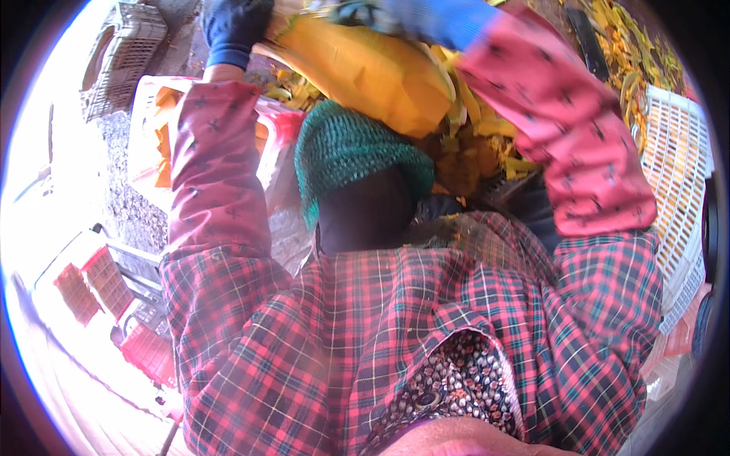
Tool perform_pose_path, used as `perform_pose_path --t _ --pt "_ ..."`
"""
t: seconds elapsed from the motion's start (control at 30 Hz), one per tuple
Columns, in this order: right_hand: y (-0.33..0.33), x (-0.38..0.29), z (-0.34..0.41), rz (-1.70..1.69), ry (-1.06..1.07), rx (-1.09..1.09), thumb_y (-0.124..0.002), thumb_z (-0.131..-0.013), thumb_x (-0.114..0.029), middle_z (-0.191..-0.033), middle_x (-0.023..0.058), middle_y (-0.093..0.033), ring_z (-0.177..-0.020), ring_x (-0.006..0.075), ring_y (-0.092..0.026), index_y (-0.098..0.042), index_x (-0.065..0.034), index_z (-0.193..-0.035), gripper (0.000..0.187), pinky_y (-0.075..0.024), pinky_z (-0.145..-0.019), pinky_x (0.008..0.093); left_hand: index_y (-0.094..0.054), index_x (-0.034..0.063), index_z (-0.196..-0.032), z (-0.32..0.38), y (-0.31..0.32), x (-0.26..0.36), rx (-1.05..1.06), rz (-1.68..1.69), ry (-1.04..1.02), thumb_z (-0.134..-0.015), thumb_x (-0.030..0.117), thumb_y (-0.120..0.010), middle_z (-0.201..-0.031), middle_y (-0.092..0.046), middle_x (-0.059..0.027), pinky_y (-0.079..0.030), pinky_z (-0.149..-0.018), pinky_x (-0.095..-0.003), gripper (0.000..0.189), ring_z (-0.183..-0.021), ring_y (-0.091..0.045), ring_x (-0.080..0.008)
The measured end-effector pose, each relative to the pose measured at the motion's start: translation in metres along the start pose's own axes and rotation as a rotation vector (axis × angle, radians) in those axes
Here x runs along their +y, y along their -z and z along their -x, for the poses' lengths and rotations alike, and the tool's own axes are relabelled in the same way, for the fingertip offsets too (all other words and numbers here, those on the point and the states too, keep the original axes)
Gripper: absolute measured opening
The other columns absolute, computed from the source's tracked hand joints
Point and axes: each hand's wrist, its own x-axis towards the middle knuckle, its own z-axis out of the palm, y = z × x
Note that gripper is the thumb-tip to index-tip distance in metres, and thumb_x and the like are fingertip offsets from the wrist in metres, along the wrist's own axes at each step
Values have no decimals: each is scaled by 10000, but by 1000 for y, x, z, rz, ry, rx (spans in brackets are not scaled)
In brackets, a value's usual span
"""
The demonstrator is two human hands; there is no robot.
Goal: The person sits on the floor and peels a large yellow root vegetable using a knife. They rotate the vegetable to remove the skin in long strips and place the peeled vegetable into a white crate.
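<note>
A large peeled orange-yellow pumpkin or squash point(365, 68) lies slanted across the top middle, over a knee covered with green mesh netting point(359, 142). My left hand point(236, 28), in a dark glove, grips its upper left end; the fingertips are hidden. My right hand point(399, 20), in a blue and dark glove, is blurred by motion along the far side of the pumpkin. Whether it holds a tool cannot be made out. Strips of yellow peel point(490, 125) hang and lie just beyond the pumpkin.
Beneath my left forearm stands a pale crate point(165, 85) with orange pieces. A grey slatted crate point(128, 51) is at upper left. Peel scraps point(627, 74) cover the ground at upper right, near a white plastic basket point(678, 165). Red crates point(108, 279) stand at lower left.
</note>
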Motion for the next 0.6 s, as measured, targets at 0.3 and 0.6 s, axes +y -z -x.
perform_pose_path --t 0.3,0.6 --pt "-72 41 191 -331 -376 263 -494 -926 -47 -946 114 -755 -820 326 -737 -441 -330 -1561 697 -577 -709 414 -803 192 -887 -5 -5 2 -39 -55 19 -901 366 -569 -973 -756 -94 -514 -907 -457 292 -1003 -669 -326" --pt "7 -5 -52 146 -114 86 -571 -1040 -322 -918 135 -741 -788 365 -718 -494 -276 -1512 481 -577 -692 448 -799 165 -915 0 4 3 36 142 129 -917 360 -582 -960 -754 -100 -525 -897 -432 292 -963 -688 -319"
